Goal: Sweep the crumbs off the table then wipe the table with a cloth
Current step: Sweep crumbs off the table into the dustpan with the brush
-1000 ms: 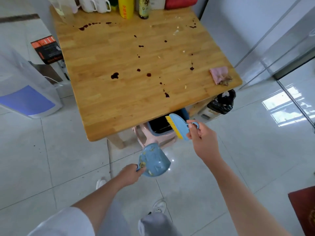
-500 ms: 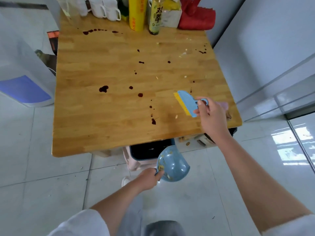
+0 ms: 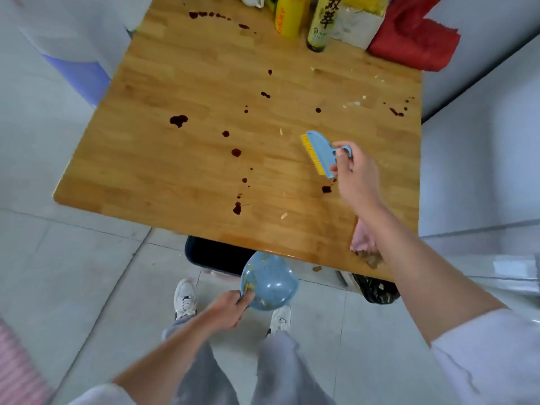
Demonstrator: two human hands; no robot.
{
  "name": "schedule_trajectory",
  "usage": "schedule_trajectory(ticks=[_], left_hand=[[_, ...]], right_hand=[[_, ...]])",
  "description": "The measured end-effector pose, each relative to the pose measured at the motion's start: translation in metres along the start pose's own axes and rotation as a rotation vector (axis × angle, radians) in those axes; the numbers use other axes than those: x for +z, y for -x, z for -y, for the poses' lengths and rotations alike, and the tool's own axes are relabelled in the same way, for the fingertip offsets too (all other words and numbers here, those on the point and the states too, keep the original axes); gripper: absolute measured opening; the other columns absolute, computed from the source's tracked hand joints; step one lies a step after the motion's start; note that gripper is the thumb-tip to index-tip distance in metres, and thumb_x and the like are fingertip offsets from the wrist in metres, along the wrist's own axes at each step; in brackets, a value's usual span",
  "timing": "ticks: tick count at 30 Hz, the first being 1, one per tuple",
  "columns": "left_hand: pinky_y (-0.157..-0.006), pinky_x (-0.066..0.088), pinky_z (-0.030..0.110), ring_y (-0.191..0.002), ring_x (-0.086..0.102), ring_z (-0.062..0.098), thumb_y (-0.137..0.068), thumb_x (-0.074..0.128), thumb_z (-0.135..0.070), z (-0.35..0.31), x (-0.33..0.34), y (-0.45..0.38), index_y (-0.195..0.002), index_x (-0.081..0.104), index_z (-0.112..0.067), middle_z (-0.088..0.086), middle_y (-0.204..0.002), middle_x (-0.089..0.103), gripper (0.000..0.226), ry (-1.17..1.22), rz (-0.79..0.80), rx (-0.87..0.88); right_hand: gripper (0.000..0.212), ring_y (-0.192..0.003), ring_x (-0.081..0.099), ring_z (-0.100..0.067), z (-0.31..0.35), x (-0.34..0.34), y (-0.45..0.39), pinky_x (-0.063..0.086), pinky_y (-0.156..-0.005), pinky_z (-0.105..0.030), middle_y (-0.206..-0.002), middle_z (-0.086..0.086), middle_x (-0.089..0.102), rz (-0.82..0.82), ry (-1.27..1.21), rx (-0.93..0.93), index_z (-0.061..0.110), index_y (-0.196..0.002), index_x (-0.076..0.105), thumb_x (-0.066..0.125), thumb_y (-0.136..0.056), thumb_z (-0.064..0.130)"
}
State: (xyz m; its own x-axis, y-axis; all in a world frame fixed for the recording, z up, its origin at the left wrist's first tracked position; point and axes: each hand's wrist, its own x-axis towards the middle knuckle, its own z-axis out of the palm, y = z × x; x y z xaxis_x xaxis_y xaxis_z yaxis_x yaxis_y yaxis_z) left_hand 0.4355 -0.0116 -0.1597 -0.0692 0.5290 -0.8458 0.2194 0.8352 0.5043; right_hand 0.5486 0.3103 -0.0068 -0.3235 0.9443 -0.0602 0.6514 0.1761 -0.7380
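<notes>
A person's right hand (image 3: 355,173) pinches the looped handle of a small blue hand brush with yellow bristles (image 3: 320,153), holding it over the right half of the butcher-block wooden bench (image 3: 146,176) with the bristle edge turned left, seemingly placed to drag scattered pale crumbs (image 3: 283,215) toward the near edge. The left hand (image 3: 229,308) grips the handle of a round blue plastic dustpan (image 3: 268,283), held below that edge, apparently to catch what falls; crumbs already cling inside it. Dark red spills (image 3: 178,120) dot the wood, work for the crumpled pink cloth (image 3: 362,241) lying at the near right corner, partly hidden by the forearm. A dark bin (image 3: 216,254) stands under the bench. Bottles and a red bag crowd the far end.
</notes>
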Motion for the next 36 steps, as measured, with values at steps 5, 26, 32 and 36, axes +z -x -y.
schedule_trajectory(ticks=[5,26,32,36], left_hand=[[-0.049,0.046,0.021,-0.042,0.053,0.01,-0.1,0.041,-0.059,-0.008,0.025,-0.002,-0.074,0.051,-0.017,-0.003,-0.053,0.058,0.05,0.078,-0.099,-0.042],[-0.05,0.049,0.024,-0.048,0.054,0.009,-0.099,0.042,-0.059,-0.009,0.045,-0.024,-0.079,0.054,-0.016,-0.002,-0.065,0.056,0.049,0.246,-0.155,-0.024],[-0.048,0.048,0.025,-0.045,0.054,0.008,-0.099,0.042,-0.058,-0.002,0.04,-0.026,-0.077,0.054,-0.015,-0.001,-0.064,0.057,0.05,0.262,-0.186,-0.011],[-0.048,0.048,0.025,-0.043,0.054,0.007,-0.1,0.042,-0.057,-0.001,0.042,-0.021,-0.075,0.053,-0.014,0.0,-0.063,0.057,0.051,0.254,-0.182,0.015]], right_hand=[[0.025,-0.08,0.07,-0.009,0.008,0.014,-0.065,0.053,-0.074,-0.032,-0.086,-0.005,0.072,0.069,0.052,-0.135,0.027,-0.114,0.063,0.04,-0.104,0.029],[0.024,-0.065,0.058,0.011,-0.001,0.025,-0.022,0.036,-0.059,-0.005,-0.081,0.012,0.066,0.45,0.217,-0.497,0.029,-0.115,0.069,0.049,-0.103,0.027],[0.024,-0.066,0.057,0.011,0.006,0.05,-0.031,0.033,-0.054,-0.005,-0.085,0.001,0.07,0.426,0.274,-0.418,0.03,-0.118,0.067,0.046,-0.106,0.027],[0.022,-0.059,0.055,0.011,-0.016,0.043,0.024,0.035,-0.05,-0.005,-0.084,0.01,0.068,0.481,0.25,-0.401,0.034,-0.117,0.066,0.048,-0.106,0.028]])
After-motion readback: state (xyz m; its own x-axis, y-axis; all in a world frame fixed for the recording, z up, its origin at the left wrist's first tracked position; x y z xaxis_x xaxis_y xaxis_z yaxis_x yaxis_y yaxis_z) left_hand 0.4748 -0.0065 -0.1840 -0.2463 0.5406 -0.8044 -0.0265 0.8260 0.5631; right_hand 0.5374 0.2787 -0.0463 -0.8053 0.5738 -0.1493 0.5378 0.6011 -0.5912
